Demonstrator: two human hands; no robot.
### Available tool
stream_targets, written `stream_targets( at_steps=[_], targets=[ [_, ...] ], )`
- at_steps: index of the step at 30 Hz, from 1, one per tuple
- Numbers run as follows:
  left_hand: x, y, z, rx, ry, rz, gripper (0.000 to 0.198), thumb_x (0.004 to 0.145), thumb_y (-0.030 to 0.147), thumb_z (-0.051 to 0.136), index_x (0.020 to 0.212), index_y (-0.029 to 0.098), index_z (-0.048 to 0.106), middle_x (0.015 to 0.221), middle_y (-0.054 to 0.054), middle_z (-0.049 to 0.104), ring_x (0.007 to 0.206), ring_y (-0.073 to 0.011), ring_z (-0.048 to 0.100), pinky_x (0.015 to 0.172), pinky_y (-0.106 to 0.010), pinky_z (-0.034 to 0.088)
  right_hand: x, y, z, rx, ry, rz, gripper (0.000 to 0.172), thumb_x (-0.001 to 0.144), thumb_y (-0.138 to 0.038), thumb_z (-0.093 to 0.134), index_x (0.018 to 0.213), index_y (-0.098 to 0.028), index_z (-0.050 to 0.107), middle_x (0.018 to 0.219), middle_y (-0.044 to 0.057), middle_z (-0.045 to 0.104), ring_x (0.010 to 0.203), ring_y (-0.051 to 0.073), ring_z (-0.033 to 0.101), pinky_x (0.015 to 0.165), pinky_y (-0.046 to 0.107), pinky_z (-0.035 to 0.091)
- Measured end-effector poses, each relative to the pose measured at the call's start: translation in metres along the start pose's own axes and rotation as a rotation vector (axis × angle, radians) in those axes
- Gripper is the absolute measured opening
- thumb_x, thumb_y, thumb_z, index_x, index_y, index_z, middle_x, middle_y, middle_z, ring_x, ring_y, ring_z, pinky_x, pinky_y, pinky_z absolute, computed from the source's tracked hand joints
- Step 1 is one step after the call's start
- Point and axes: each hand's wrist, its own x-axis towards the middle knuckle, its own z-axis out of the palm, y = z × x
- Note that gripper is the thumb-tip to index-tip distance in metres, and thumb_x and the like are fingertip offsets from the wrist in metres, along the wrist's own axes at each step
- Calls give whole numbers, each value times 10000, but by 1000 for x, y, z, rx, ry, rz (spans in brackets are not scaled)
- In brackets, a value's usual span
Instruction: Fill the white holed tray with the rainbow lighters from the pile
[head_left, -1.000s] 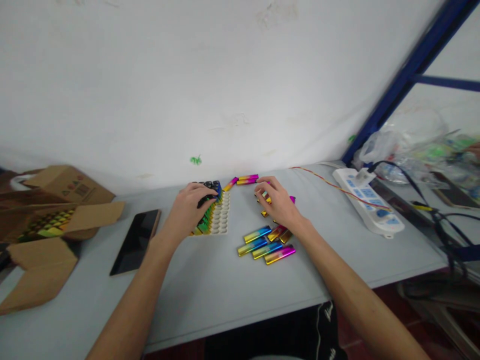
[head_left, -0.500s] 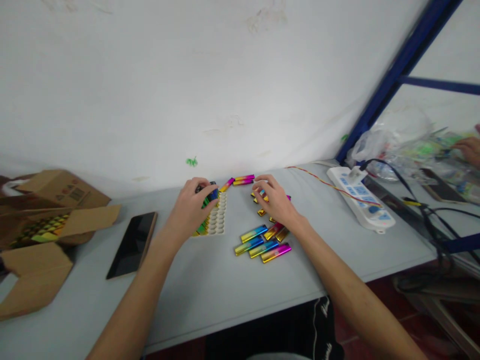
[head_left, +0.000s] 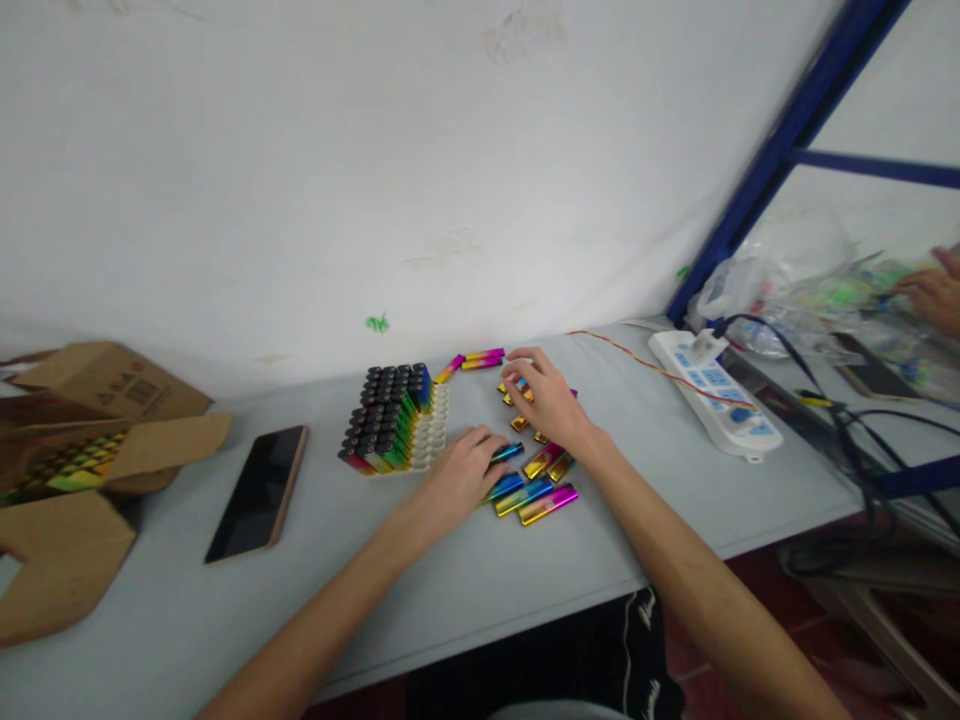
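Observation:
My left hand [head_left: 465, 465] is closed on a shiny blue lighter [head_left: 508, 452] at the left side of a loose pile. Curled above some gold and pink pieces is my right hand [head_left: 546, 398], with a small blue and yellow lighter [head_left: 523, 384] showing between thumb and fingers. Loose metallic lighters lie under and between the hands, among them a gold-to-pink one [head_left: 550, 504] at the front. To the left stands a white tray [head_left: 436, 425] of round holes. Black-topped rainbow lighters [head_left: 386, 415] stand upright in most of it; bare holes show along its right side.
Several pink and yellow lighters [head_left: 482, 359] lie near the wall. Left are a phone [head_left: 257, 493] and an open cardboard box [head_left: 120, 380] of lighters. A power strip [head_left: 716, 395] with cables lies right. Another person's hand [head_left: 934, 293] is at the far right.
My left hand has left the tray and come right and toward me onto the loose lighters, uncovering the upright rows. My right hand has stayed nearly in place.

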Motion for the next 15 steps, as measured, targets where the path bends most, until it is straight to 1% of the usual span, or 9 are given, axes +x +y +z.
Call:
stream_targets(
  at_steps=[2,3,6,7,9,11,12,14,15],
  targets=[
    [4,-4,-1,-70,28,0,201,1005,226,583,1148,204,723,1077,-94,683,1038,-266,667,987,-415,529,0,0,0,6,-6,8,114,1054,-212,500,1093,-222,607,1317,140,552,998,215,683,909,412,608],
    [4,-4,-1,-108,67,0,196,1002,219,570,1124,206,723,1074,-91,673,1027,-261,667,991,-417,526,0,-1,0,6,-9,16,114,1056,-217,498,1092,-223,605,1319,139,553,957,204,685,894,408,612],
    [0,-1,-4,-255,241,-35,174,1012,250,536,1106,208,676,1052,-85,652,980,-242,662,966,-414,523,1,-3,-3,-11,-2,25,100,1056,-227,510,1089,-234,604,1317,127,565,906,193,689,894,409,611],
    [-2,0,-5,-324,285,-67,169,1022,282,532,1126,211,645,1017,-74,656,923,-227,658,922,-397,526,1,-3,-4,-17,4,22,92,1054,-228,519,1087,-235,604,1313,125,568,907,194,691,901,412,608],
    [-7,2,-6,-514,335,-150,203,1037,365,535,1178,223,568,919,-35,662,755,-180,614,774,-332,511,1,-3,-5,-15,14,15,80,1050,-226,531,1082,-229,605,1308,128,568,915,196,693,901,408,608],
    [-9,3,-7,-770,353,-237,287,1021,466,564,1186,237,512,792,22,624,599,-133,509,609,-257,425,1,-3,-6,-5,19,16,75,1049,-227,535,1073,-225,605,1305,130,565,908,191,693,883,401,614],
    [-9,2,-7,-901,352,-274,332,1002,526,577,1150,237,511,724,47,578,548,-118,452,547,-231,364,1,-2,-5,-2,17,18,73,1049,-230,535,1069,-225,605,1302,129,564,906,190,693,871,397,617],
    [-7,0,-8,-1123,326,-342,438,958,652,562,999,216,543,593,84,434,476,-96,330,476,-209,245,0,-2,-4,-6,8,23,75,1051,-236,531,1064,-228,605,1297,129,566,918,194,695,857,394,620],
    [-6,-1,-9,-1204,309,-377,490,940,693,542,900,205,549,554,93,365,456,-86,274,462,-207,204,-1,-2,-3,-11,1,25,76,1052,-240,530,1063,-230,604,1296,129,568,929,199,697,858,396,620]
  ],
)
